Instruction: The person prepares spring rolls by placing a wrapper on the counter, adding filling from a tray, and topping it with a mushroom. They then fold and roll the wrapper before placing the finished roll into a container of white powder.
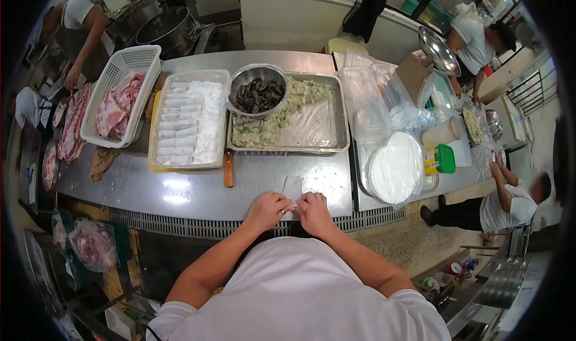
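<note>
At the table's front edge, my left hand (270, 211) and my right hand (313, 211) pinch the near end of a thin white wrapper strip (293, 187), which lies flat on the steel beyond them. Both hands are closed, fingertips nearly touching. Ahead stands a metal tray (343, 114) of pale green-flecked filling (258, 131), partly scraped bare. A steel colander (259, 68) of dark shrimp-like pieces (260, 96) rests over its back left corner. Left of it, a white tub (157, 110) holds rows of white rolls (177, 132) beside white powder. A wooden handle (228, 169) sticks out between them.
Raw meat fills a white basket (114, 82) at the left, near a brown cloth (104, 163). White round wrappers (393, 168), a green-lidded tub (444, 159) and plastic containers (363, 101) stand at the right. Several people work around the tables.
</note>
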`<state>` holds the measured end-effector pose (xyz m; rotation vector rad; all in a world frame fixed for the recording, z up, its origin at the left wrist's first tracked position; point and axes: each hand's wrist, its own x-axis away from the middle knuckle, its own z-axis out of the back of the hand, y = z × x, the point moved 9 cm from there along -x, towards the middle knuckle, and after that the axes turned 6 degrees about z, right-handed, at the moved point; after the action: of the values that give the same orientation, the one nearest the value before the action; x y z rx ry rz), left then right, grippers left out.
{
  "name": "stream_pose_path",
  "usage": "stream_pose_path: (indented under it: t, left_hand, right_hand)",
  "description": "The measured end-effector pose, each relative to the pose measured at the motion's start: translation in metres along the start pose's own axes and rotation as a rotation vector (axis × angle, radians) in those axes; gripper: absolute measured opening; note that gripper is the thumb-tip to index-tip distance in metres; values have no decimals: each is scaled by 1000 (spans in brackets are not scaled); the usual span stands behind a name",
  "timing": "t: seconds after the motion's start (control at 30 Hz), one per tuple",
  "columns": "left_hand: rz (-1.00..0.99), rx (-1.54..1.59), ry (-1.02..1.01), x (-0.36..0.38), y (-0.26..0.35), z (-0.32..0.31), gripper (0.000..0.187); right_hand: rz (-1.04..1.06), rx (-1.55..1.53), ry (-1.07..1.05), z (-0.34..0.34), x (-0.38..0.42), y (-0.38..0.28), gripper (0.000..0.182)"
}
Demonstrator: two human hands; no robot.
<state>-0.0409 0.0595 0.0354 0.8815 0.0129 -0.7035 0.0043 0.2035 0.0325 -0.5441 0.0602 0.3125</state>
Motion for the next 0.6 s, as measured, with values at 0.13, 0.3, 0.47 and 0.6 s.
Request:
stream_pose_path:
  t: [0.13, 0.3, 0.47, 0.6]
  left_hand:
    - [116, -4, -4, -13, -13, -8, 11]
    - [260, -110, -151, -30, -31, -23, 13]
    - [123, -43, -92, -35, -17, -2, 15]
    - [-39, -23, -125, -22, -9, 2, 23]
  right_hand:
    - [-29, 6, 46, 2, -10, 3, 28]
    - [126, 119, 26, 8, -11, -16, 35]
    - [184, 172, 4, -5, -13, -9, 34]
    - [172, 190, -9, 2, -17, -9, 28]
